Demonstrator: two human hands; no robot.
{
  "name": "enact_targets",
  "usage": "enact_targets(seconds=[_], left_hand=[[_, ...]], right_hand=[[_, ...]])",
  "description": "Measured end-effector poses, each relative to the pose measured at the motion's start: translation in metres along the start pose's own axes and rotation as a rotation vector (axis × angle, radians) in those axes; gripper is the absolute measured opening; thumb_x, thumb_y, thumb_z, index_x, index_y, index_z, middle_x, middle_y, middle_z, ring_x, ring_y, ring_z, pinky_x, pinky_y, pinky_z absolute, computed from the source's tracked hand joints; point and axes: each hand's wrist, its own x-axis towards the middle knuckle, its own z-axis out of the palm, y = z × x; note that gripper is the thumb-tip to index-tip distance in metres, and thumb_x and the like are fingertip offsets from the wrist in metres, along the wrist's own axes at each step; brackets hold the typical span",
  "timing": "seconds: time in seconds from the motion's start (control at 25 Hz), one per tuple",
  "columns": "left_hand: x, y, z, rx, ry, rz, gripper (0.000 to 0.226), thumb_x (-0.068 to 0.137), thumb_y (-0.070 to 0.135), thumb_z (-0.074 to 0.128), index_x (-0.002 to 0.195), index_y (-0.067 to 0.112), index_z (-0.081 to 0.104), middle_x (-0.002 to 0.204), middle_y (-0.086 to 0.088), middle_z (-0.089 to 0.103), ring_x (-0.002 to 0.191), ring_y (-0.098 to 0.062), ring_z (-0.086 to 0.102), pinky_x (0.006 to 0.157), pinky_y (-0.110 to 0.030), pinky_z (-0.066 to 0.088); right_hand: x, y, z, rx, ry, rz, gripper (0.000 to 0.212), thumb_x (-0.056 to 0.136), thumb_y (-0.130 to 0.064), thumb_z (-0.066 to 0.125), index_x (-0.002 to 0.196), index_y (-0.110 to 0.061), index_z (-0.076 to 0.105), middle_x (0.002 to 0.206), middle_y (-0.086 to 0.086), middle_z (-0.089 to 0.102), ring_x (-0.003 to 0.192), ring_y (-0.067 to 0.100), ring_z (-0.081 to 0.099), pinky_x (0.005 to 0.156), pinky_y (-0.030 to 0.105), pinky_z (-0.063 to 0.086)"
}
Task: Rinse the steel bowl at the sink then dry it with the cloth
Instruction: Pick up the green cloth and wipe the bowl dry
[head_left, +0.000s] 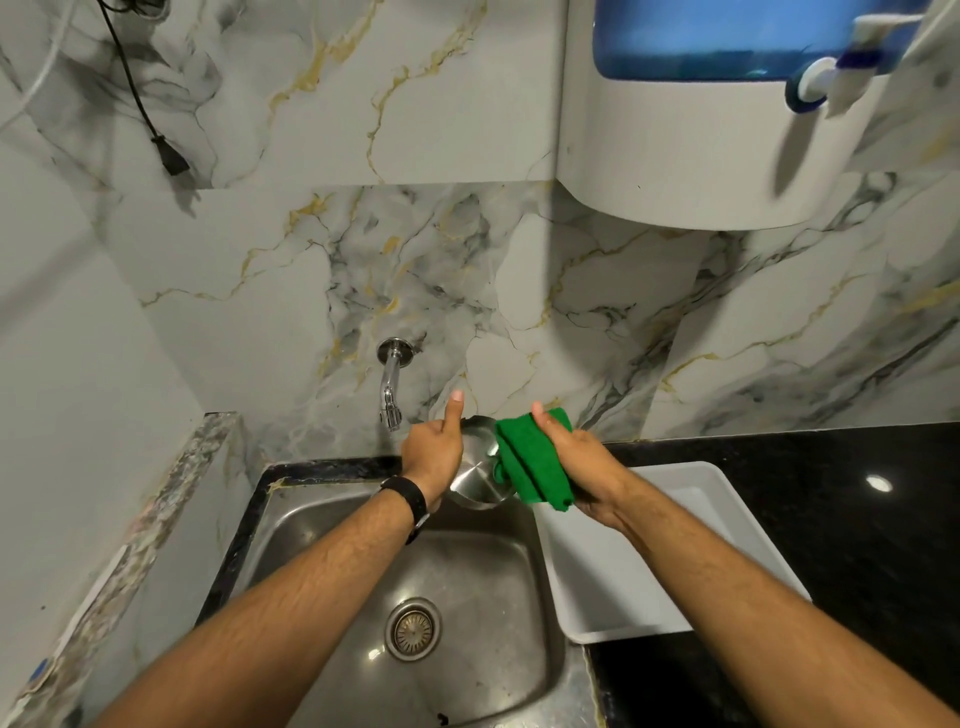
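Nearest you, the steel sink (322, 525) lies below your forearms, a white tray (691, 525) on the black tabletop (857, 509) to its right. Above the sink's far edge, your left hand (432, 457) grips the tilted steel bowl (475, 475), thumb up. Your right hand (582, 462) presses the folded green cloth (530, 462) against the bowl's right side. Beyond, the tap (390, 387) juts from the marble wall.

Green cloth (535, 467); silver bowl (475, 480); white tray (670, 618); gold-veined marble wall (415, 260).
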Motion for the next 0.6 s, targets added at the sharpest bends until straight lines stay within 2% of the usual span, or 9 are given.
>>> enact_targets(seconds=[0.08, 0.16, 0.2, 0.28, 0.4, 0.52, 0.6], left_hand=[[-0.001, -0.001, 0.003, -0.023, 0.000, 0.019, 0.068, 0.092, 0.087, 0.038, 0.069, 0.025, 0.049, 0.069, 0.000, 0.054, 0.069, -0.020, 0.052, 0.071, -0.035, 0.045], [-0.002, -0.001, 0.005, -0.033, 0.000, 0.070, 0.072, 0.090, 0.088, 0.041, 0.061, 0.022, 0.044, 0.059, 0.000, 0.046, 0.062, -0.019, 0.046, 0.066, -0.036, 0.043], [-0.002, -0.001, 0.005, -0.044, -0.011, 0.081, 0.072, 0.091, 0.085, 0.044, 0.064, 0.018, 0.048, 0.062, -0.004, 0.046, 0.063, -0.021, 0.047, 0.067, -0.036, 0.044], [-0.001, -0.002, 0.008, -0.049, -0.024, 0.084, 0.069, 0.097, 0.078, 0.048, 0.070, 0.015, 0.053, 0.067, -0.010, 0.047, 0.065, -0.023, 0.048, 0.068, -0.036, 0.044], [-0.002, 0.001, 0.014, -0.009, 0.000, 0.094, 0.065, 0.102, 0.069, 0.051, 0.062, 0.020, 0.041, 0.061, -0.006, 0.040, 0.060, -0.020, 0.040, 0.060, -0.033, 0.034], [-0.004, -0.002, 0.018, 0.027, 0.012, 0.090, 0.066, 0.104, 0.066, 0.050, 0.063, 0.015, 0.041, 0.062, -0.008, 0.039, 0.059, -0.019, 0.037, 0.055, -0.032, 0.029], [-0.009, -0.007, 0.020, 0.051, -0.002, 0.084, 0.067, 0.104, 0.067, 0.050, 0.059, 0.019, 0.036, 0.058, -0.005, 0.036, 0.056, -0.018, 0.035, 0.050, -0.030, 0.028]], right_hand=[[0.002, 0.008, -0.008, 0.162, -0.005, 0.061, 0.069, 0.088, -0.052, 0.085, 0.127, 0.004, 0.073, 0.113, 0.028, 0.081, 0.094, 0.037, 0.083, 0.073, 0.041, 0.071], [0.002, 0.015, -0.018, 0.225, -0.019, 0.067, 0.072, 0.080, -0.040, 0.091, 0.129, 0.006, 0.070, 0.111, 0.029, 0.081, 0.088, 0.037, 0.084, 0.070, 0.043, 0.071], [0.001, 0.017, -0.022, 0.236, -0.029, 0.071, 0.069, 0.078, -0.036, 0.092, 0.129, 0.006, 0.070, 0.109, 0.028, 0.082, 0.087, 0.037, 0.084, 0.069, 0.043, 0.071], [0.001, 0.018, -0.026, 0.218, -0.061, 0.076, 0.064, 0.079, -0.031, 0.091, 0.130, 0.002, 0.071, 0.111, 0.026, 0.083, 0.089, 0.036, 0.084, 0.070, 0.043, 0.070], [0.004, 0.020, -0.028, 0.115, -0.106, 0.031, 0.057, 0.084, -0.033, 0.089, 0.133, -0.010, 0.072, 0.120, 0.021, 0.081, 0.099, 0.034, 0.082, 0.078, 0.042, 0.069], [0.007, 0.027, -0.032, -0.003, 0.066, -0.063, 0.036, 0.099, -0.035, 0.077, 0.127, -0.013, 0.075, 0.121, 0.021, 0.081, 0.105, 0.035, 0.081, 0.081, 0.042, 0.067], [0.006, 0.032, -0.038, -0.078, 0.220, -0.133, 0.031, 0.100, -0.040, 0.076, 0.116, -0.014, 0.079, 0.117, 0.019, 0.083, 0.108, 0.035, 0.081, 0.088, 0.045, 0.068]])
